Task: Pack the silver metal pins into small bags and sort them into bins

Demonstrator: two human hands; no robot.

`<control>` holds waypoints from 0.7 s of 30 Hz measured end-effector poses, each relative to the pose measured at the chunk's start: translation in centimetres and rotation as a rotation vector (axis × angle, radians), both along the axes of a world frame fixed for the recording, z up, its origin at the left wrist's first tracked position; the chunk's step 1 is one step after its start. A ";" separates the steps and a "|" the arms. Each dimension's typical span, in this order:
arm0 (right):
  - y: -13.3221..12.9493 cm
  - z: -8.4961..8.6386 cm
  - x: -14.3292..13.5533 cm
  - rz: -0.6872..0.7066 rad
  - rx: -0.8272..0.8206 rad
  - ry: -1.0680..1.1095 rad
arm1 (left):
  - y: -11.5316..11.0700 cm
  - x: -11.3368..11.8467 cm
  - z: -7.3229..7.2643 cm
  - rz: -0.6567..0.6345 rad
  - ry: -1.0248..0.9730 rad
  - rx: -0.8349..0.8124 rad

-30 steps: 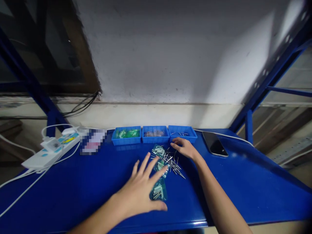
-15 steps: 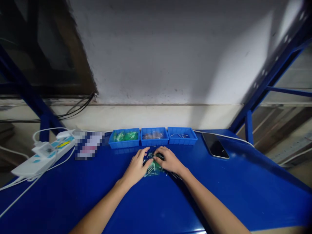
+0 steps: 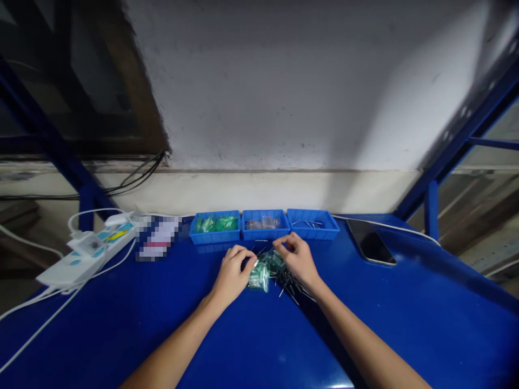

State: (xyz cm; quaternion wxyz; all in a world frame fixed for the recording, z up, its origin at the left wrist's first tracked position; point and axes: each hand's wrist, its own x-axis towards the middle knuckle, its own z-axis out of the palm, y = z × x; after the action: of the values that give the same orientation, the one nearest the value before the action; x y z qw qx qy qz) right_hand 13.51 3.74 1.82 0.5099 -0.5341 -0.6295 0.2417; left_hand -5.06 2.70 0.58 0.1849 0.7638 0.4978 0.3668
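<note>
My left hand pinches the upper left corner of a clear plastic bag with greenish contents, which rests on the blue table. My right hand is closed, thumb and fingertips together, above the right side of the bags; what it grips, if anything, is too small to make out. Beneath and beside it lies a loose pile of thin dark and silvery pins. More green-tinted bags sit between the two hands.
Behind the hands stand three blue trays: one with green bags, one with brownish bags, one with thin metal pieces. A phone lies right; a white power strip with cables lies left.
My right hand has lifted off the bags and moved right, uncovering more of the pin pile. My left hand now pinches the bag's corner. The whole view has shifted slightly.
</note>
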 end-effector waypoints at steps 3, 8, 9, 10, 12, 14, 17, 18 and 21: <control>-0.4 0.4 0.1 -0.021 -0.003 0.095 | -0.5 0.0 0.8 -0.020 -0.099 -0.032; -2.0 0.8 -1.5 0.127 0.124 0.014 | -1.1 0.3 1.2 -0.084 -0.513 -0.374; -2.4 0.9 -1.8 0.180 0.156 -0.031 | -1.0 0.4 1.2 -0.086 -0.621 -0.456; -2.7 0.9 -2.2 0.221 0.188 -0.078 | -1.0 0.3 1.2 -0.087 -0.715 -0.526; -3.1 0.9 -2.6 0.255 0.235 -0.155 | -0.8 0.2 1.2 -0.082 -0.830 -0.605; -3.3 0.9 -2.8 0.244 0.245 -0.178 | -0.6 0.0 1.2 -0.077 -0.834 -0.604; -3.1 0.9 -2.8 0.194 0.198 -0.129 | -0.6 -0.3 1.2 -0.056 -0.631 -0.433; -3.0 0.9 -2.8 0.172 0.168 -0.098 | -0.7 -0.3 1.2 -0.039 -0.510 -0.326; -2.5 1.0 -2.6 0.095 0.072 -0.008 | -1.1 -0.4 0.7 -0.018 -0.115 -0.014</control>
State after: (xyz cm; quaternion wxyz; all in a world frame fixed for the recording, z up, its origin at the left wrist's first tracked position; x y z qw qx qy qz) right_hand 10.93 1.21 2.82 0.5141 -0.4858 -0.6647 0.2407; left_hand -5.50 1.65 1.27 0.2219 0.7447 0.4820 0.4049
